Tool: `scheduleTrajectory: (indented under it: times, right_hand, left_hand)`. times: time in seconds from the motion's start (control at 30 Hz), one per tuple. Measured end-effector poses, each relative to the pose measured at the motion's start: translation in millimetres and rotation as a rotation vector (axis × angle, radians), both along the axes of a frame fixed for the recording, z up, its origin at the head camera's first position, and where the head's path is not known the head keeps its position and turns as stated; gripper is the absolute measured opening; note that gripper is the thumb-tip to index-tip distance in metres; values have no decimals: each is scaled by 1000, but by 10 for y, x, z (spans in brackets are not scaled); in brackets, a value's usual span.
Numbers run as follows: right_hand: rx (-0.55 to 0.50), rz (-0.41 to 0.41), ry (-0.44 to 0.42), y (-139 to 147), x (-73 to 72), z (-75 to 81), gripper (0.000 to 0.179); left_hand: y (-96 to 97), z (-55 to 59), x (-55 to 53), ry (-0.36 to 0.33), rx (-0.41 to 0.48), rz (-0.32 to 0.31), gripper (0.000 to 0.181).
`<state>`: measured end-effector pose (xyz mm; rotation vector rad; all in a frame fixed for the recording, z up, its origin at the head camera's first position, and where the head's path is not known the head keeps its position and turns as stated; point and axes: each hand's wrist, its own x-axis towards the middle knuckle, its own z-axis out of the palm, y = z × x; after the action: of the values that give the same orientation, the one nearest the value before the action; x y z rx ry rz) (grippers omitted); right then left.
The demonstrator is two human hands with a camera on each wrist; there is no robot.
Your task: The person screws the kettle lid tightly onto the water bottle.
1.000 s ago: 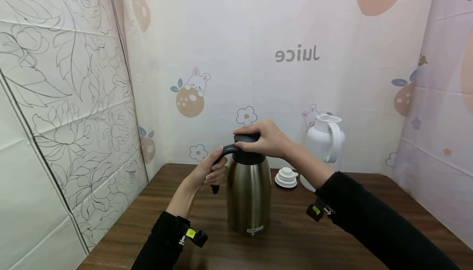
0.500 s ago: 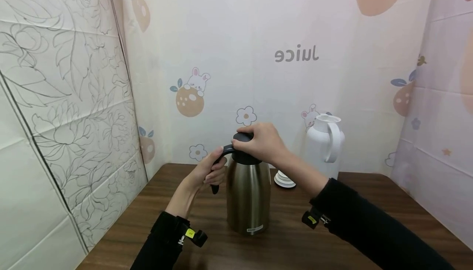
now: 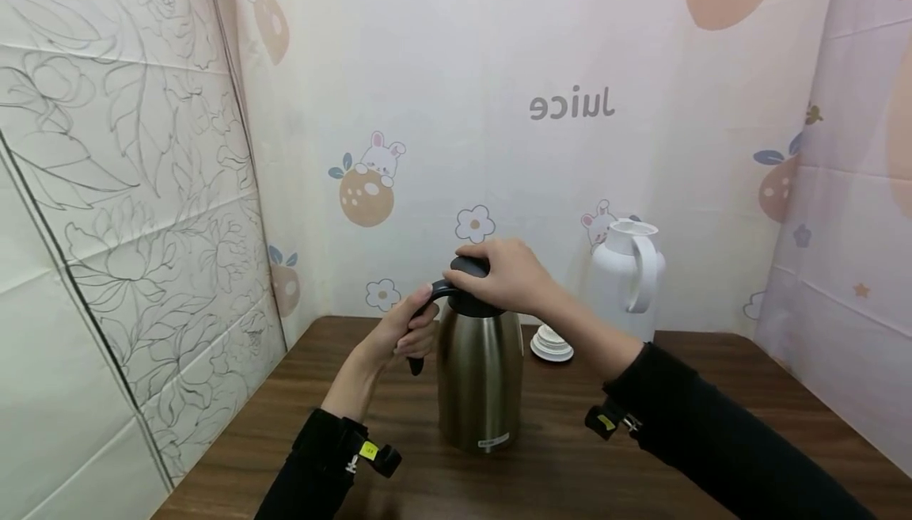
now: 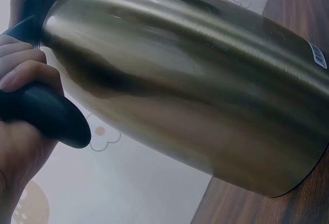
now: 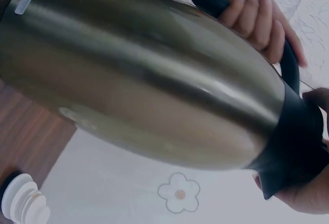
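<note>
- The steel flask is standing upright on the brown worktop, near the middle, its brushed gold-brown body tapering toward the black top.
- The left hand is gripping the flask's black handle, its fingers curling round it and the handle's lower tip showing beneath them.
- The right hand is holding the black lid from above, thumb and fingers bending round its sides; the lid is sitting on the flask's neck.
- A small white label is sticking to the flask low on the body, with bar-code lines showing in both wrist views.
- A stepped white stopper is resting on the worktop just behind and to the right of the flask.
- A white jug is standing farther right, its handle facing the person and its lower part hiding behind the right forearm.
- Behind the worktop, a pale printed sheet is hanging, showing fruit, rabbits, flowers and mirrored lettering.
</note>
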<state>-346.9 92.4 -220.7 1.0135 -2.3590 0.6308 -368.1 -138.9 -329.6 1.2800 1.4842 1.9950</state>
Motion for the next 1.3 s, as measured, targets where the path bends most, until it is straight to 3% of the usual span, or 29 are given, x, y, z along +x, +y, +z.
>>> scheduleTrajectory:
  times: [0.23, 0.4, 0.63, 0.83, 1.07, 1.3]
  right_hand:
    - [94, 265, -66, 199, -110, 57, 43]
    - [94, 378, -107, 331, -218, 40, 46]
    - [22, 452, 79, 302, -355, -76, 39]
    - [-71, 401, 132, 225, -362, -145, 34]
    - [-88, 303, 130, 156, -261, -156, 31]
    - [-76, 108, 139, 58, -139, -161, 32]
  left_hand:
    - [7, -10, -32, -12, 15, -49, 55]
    - [6, -12, -36, -18, 33, -69, 55]
    - [9, -21, -39, -15, 43, -96, 55]
    - [2, -7, -35, -12, 38, -83, 55]
    - [-8, 3, 1, -14, 23, -41, 55]
    - [7, 22, 27, -18, 9, -4, 55]
